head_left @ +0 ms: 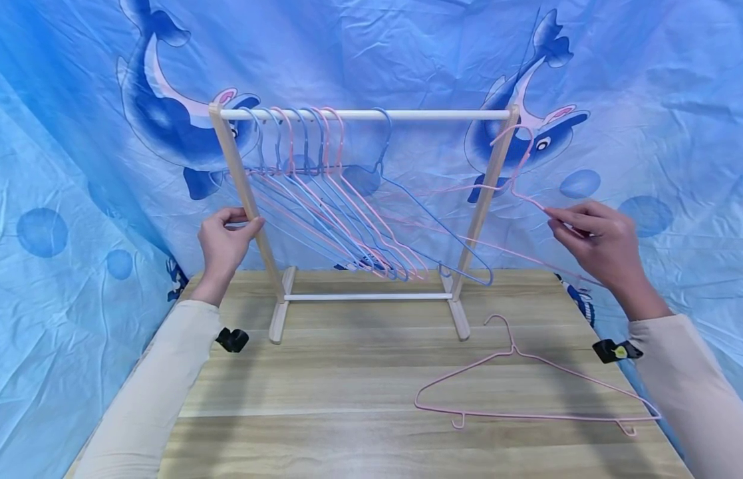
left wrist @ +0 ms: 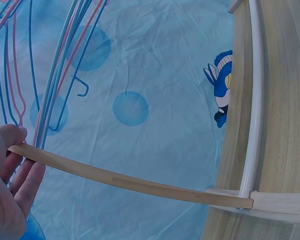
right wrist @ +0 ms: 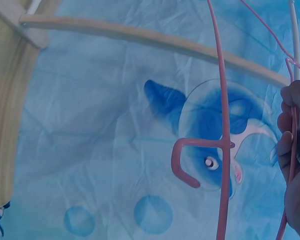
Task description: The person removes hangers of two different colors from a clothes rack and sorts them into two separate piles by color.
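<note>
A small garment rack with a white rail [head_left: 431, 115] and wooden posts stands on the table. My left hand [head_left: 224, 243] grips its left post [head_left: 245, 189] between thumb and fingers, as the left wrist view also shows. With my right hand [head_left: 601, 239] I pinch a pink hanger [head_left: 529, 199] by its shoulder wire, its hook up beside the top of the right post [head_left: 489, 173]. Several pink and blue hangers hang bunched on the rail's left part. One blue hanger [head_left: 387, 136] hangs apart from them, near mid-rail.
Another pink hanger [head_left: 527, 417] lies flat on the wooden table [head_left: 323, 379], in front of the rack's right foot [head_left: 459, 319]. A low white crossbar [head_left: 368, 297] joins the feet. Behind and at the sides hangs a blue curtain [head_left: 407, 40] with printed dolphins.
</note>
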Motion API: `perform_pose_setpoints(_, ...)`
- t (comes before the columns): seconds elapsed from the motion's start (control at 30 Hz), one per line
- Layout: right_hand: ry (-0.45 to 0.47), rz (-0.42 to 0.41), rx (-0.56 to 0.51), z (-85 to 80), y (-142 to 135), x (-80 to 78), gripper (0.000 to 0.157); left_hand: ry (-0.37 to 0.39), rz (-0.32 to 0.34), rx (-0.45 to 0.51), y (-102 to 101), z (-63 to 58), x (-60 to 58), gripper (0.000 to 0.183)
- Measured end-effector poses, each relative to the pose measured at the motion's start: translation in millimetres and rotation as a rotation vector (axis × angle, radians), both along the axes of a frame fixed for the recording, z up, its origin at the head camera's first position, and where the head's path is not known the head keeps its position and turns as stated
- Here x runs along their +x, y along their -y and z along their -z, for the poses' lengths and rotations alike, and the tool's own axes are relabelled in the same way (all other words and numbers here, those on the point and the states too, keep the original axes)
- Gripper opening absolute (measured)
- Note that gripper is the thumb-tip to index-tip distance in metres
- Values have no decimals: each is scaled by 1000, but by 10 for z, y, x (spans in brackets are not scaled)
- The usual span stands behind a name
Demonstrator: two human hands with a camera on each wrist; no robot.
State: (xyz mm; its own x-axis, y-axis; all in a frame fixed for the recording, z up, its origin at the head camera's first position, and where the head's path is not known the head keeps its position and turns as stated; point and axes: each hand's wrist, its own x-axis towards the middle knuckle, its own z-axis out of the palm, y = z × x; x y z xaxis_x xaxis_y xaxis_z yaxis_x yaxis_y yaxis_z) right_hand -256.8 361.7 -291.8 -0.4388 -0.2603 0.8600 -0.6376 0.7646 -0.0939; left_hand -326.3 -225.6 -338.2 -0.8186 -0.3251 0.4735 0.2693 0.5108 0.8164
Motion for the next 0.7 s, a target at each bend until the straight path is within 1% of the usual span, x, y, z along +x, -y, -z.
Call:
perform_pose_setpoints(0.07,-15,-4,17,39,-63,18,29,1,0,0,0,2,-5,39)
perform_pose_setpoints(0.1,-21,-5,27,58,-94,26,20,2,0,1,0,3,-8,39)
perform_pose_setpoints(0.13,-28,-7,36,77,-122,33,15,4,0,2,0,5,-9,39)
perform_pose_setpoints(0.17,-35,-9,48,94,-152,39,19,6,0,2,2,5,-9,40)
perform_pose_setpoints(0.27,-45,-9,65,139,-231,53,53,9,-1,2,6,4,-3,42)
perform_pose_setpoints(0.3,-43,-8,64,153,-254,59,61,8,0,3,8,6,-4,42)
perform_pose_setpoints(0.4,-19,-2,78,187,-323,92,66,5,3,6,10,10,-3,42)
perform_pose_setpoints(0.47,11,-4,94,209,-364,122,61,0,6,10,9,13,-6,42)
perform_pose_setpoints(0.5,28,-6,104,220,-384,139,53,-2,8,13,10,15,-9,41)
perform_pose_setpoints(0.6,68,-18,121,265,-431,183,19,-5,11,15,9,9,-5,40)
perform_pose_setpoints(0.63,80,-19,124,282,-445,195,18,-7,13,19,7,6,-5,40)
perform_pose_setpoints(0.7,95,-25,125,326,-468,211,33,-6,11,19,7,-1,-3,39)
